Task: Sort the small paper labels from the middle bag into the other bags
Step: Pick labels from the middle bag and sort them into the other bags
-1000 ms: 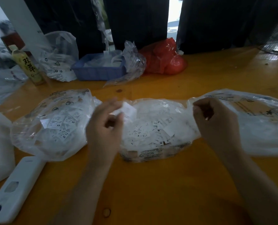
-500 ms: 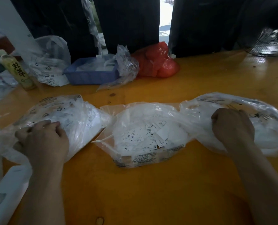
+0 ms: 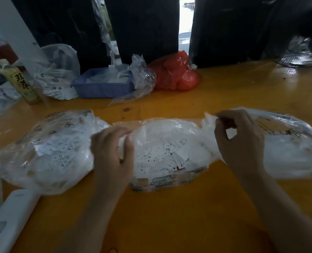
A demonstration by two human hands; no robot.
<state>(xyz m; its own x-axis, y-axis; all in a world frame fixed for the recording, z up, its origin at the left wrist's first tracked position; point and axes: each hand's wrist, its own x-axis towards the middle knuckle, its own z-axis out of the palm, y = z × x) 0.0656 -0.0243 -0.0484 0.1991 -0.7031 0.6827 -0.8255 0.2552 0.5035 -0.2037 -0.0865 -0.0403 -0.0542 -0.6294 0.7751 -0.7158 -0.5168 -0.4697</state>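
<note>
An orange wooden table is seen from above, with dark curtains hung behind its far edge. Along that edge, left to right, stand a yellow drink bottle, a clear bag, a blue tray, a red bag and a fan. At the near left corner a white flat device is laid just beside the left bag, which is filled with paper labels.

The left hand is placed at the left rim of the middle bag; its fingers are curled together on the plastic, though whether a label is gripped cannot be told. The small paper labels, printed S, M and XL, are heaped inside the middle bag. The right hand is held at the seam between the middle bag and the right bag, thumb and forefinger closed into a ring, pinching a fold of plastic.

The near half of the table is left bare, giving open room in front of the three bags; the bags themselves are touching side to side.

Half a second earlier the left hand was pressed on the left bag; it has since been brought to the middle bag. The right hand, then a fist on the right bag, has been lifted leftward.
</note>
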